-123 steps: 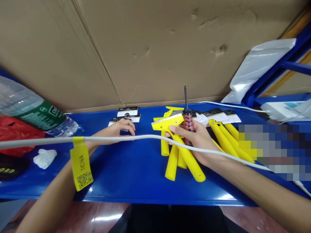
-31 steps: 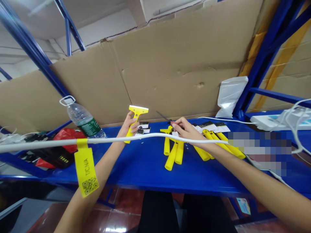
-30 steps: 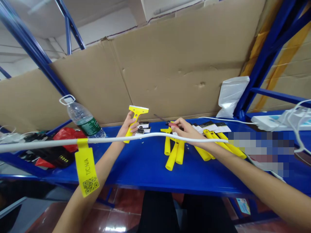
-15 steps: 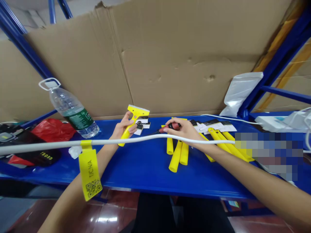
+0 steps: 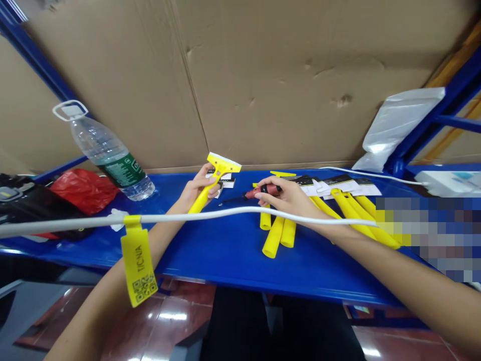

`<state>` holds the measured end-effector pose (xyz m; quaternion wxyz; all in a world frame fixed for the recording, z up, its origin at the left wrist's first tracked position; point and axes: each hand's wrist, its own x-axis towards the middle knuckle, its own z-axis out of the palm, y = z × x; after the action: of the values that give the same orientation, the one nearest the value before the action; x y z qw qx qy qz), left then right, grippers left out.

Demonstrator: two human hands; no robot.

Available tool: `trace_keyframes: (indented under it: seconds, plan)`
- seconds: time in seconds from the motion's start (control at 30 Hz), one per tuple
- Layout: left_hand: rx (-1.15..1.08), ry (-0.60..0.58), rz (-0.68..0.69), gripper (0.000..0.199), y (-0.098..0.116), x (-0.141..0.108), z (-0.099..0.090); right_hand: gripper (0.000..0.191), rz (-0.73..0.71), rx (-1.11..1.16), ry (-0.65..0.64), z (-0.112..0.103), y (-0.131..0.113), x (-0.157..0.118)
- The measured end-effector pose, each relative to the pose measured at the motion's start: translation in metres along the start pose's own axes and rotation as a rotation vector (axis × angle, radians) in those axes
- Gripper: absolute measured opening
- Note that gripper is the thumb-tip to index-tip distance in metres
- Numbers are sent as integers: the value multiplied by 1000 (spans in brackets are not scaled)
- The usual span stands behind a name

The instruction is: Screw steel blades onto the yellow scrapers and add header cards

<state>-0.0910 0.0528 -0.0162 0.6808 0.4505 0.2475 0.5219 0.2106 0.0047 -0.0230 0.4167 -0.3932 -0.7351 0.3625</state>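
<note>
My left hand (image 5: 201, 188) is closed round the handle of a yellow scraper (image 5: 224, 164), its wide head tilted up and away from me. In my right hand (image 5: 283, 193) is a red and black screwdriver (image 5: 267, 189), its shaft pointing left toward the scraper but apart from it. Below and beside my right hand lie several yellow handles (image 5: 274, 240), partly covered by the hand. Small black and white cards (image 5: 224, 183) lie behind my left hand. More such cards (image 5: 340, 185) are spread to the right, next to further yellow scraper handles (image 5: 353, 215).
A large water bottle (image 5: 116, 160) stands tilted in view at left, beside a red plastic bag (image 5: 80, 190) and a black bag (image 5: 45, 210). A white cable (image 5: 233, 212) with a yellow tag (image 5: 138, 265) crosses before me. Cardboard (image 5: 281, 90) walls the back of the blue table (image 5: 218, 255).
The view has shifted slightly. The scraper in my left hand has moved a little right and up, and its head has turned. My right hand still holds the screwdriver.
</note>
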Motion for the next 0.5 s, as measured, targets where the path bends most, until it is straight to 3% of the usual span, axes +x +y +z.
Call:
trace_keyframes:
  seconds: [0.5]
  plan:
    - [9,8,16,50,4,-3,5,35,37,86,18,3,-2,-3]
